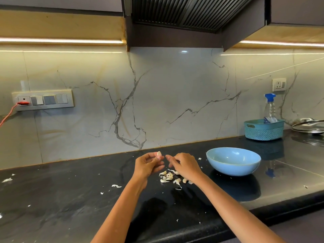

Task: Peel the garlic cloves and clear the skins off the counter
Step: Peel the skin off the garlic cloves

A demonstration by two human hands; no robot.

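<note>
My left hand [149, 163] pinches a pale garlic clove [159, 154] between thumb and fingertips, raised above the black counter [70, 190]. My right hand [184, 166] is just to its right, fingers curled, fingertips close to the clove; I cannot tell whether it holds a bit of skin. Below the hands lies a small heap of garlic cloves and papery skins [169, 177]. A light blue bowl [233, 161] stands to the right of my right hand.
Loose skin scraps lie scattered on the counter, such as one [116, 186] at left. A teal basket [263, 129] with a spray bottle [270, 107] stands at the back right, beside a glass lid [308, 126]. The marble backsplash carries a switch panel [42, 100].
</note>
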